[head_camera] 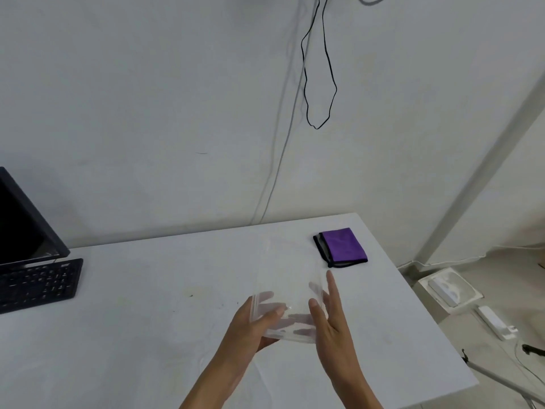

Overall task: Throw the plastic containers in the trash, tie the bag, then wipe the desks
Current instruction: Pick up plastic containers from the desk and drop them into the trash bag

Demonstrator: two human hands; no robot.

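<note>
A clear plastic container (pixel 290 317) is held between both hands just above the white desk (pixel 147 335), near its middle. My left hand (pixel 250 326) grips its left side, fingers wrapped around the wall. On the right side, my right hand (pixel 328 317) presses flat with its fingers stretched out. A folded purple cloth with black edging (pixel 342 246) lies on the desk beyond the container, toward the back right corner. No trash bag is in view.
A black monitor (pixel 20 222) and a black keyboard (pixel 38 283) stand at the desk's left end. Black cables (pixel 320 84) hang down the wall. On the floor to the right lie a white tray (pixel 449 289) and a power strip (pixel 495 321).
</note>
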